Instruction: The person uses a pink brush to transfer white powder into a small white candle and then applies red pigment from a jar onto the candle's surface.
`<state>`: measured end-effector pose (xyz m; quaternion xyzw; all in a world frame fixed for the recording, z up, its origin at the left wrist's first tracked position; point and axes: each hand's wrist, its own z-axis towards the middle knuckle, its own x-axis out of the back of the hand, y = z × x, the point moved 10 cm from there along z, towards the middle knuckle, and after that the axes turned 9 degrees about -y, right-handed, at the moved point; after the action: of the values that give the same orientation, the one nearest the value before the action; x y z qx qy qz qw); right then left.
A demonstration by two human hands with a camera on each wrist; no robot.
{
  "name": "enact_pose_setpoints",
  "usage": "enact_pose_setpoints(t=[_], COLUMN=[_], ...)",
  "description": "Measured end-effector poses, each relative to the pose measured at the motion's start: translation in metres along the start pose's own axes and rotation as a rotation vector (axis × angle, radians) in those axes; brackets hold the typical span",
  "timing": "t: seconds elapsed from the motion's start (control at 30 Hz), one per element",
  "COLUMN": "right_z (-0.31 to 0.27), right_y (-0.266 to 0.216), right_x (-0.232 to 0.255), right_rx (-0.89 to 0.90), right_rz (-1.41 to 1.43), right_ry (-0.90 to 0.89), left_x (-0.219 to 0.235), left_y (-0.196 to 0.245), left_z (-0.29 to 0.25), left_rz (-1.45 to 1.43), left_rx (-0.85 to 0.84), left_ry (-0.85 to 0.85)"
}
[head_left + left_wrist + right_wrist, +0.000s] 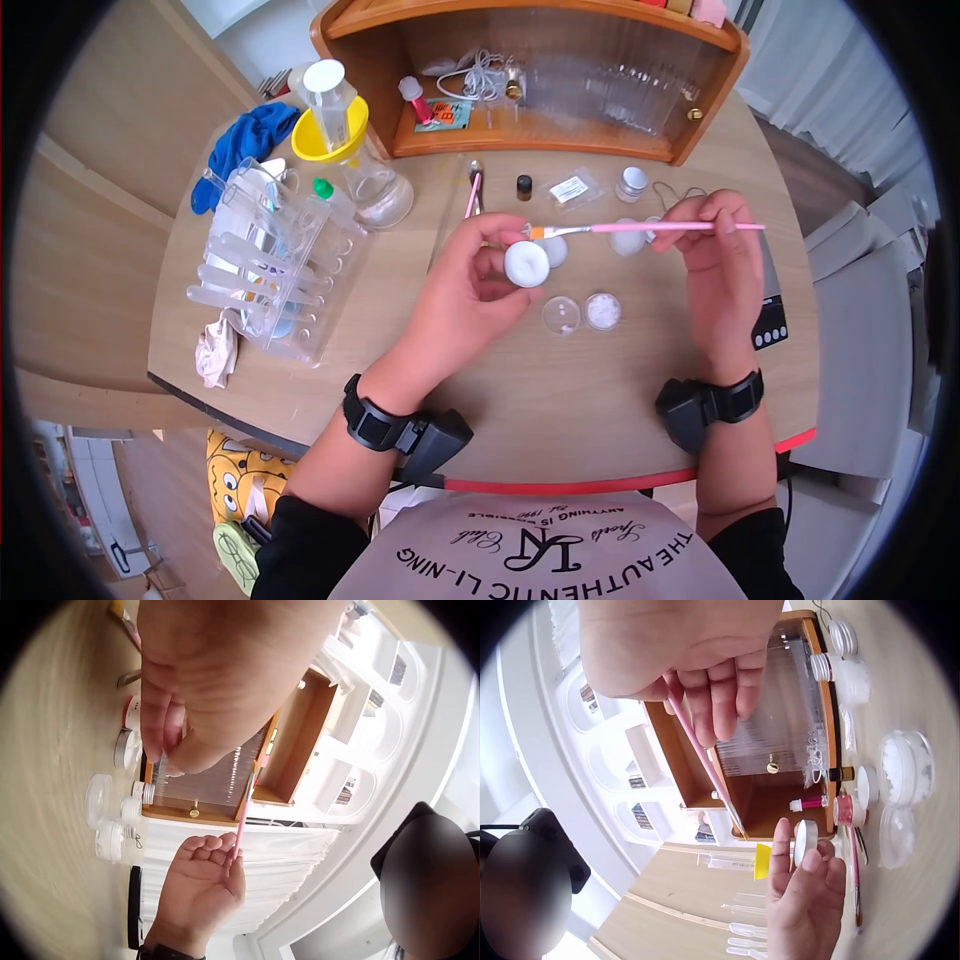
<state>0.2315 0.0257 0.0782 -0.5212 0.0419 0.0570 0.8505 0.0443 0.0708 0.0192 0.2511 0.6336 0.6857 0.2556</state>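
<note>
My left hand (455,300) holds a tealight candle (527,264) by its rim between thumb and fingers, its white top turned up toward the head camera. In the right wrist view the candle's thin metallic cup (805,840) shows. My right hand (722,275) pinches a paintbrush (660,228) by its pink handle, held roughly level. Its orange bristles point left and overlap the left fingertips, just above the candle in the head view. Below both hands are a second tealight (868,787), a round dish of white bits (603,312) and a clear lid (561,316) with a few bits.
A clear rack (310,290) with tubes and pipettes stands left, near a flask (382,195) topped by a yellow funnel (330,150). A wooden cabinet (535,145) spans the back. Jars (631,184), a dark bottle (524,187) and a black scale (770,318) lie beyond and right.
</note>
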Motion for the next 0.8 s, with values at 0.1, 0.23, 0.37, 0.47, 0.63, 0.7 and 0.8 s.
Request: enact_pose_setpoints(t=[0.1, 0.23, 0.37, 0.47, 0.63, 0.7, 0.8], right_z=[0.000, 0.000, -0.001, -0.001, 0.001, -0.001, -0.002], right_y=[-0.003, -0.002, -0.003, -0.002, -0.010, -0.011, -0.013], right_x=[-0.002, -0.005, -0.006, -0.003, -0.005, -0.011, -0.018], right_rx=[0.009, 0.000, 0.006, 0.015, 0.072, 0.070, 0.073], right_rz=[-0.023, -0.034, -0.062, -0.109, -0.087, -0.088, -0.166], right_ry=[-0.018, -0.037, -0.032, -0.025, -0.056, -0.054, -0.091], left_x=[0.001, -0.003, -0.005, -0.002, -0.004, -0.006, -0.007], left_y=[0.003, 0.008, 0.013, 0.016, 0.015, 0.015, 0.014], left_z=[0.000, -0.001, -0.002, -0.003, -0.004, -0.004, -0.004], left_rz=[-0.088, -0.148, -0.240, -0.235, -0.216, -0.191, -0.183], left_rx=[-0.023, -0.061, -0.097, -0.139, -0.128, -0.119, -0.119], left_ry=[-0.013, -0.054, -0.087, -0.079, -0.082, -0.085, -0.083])
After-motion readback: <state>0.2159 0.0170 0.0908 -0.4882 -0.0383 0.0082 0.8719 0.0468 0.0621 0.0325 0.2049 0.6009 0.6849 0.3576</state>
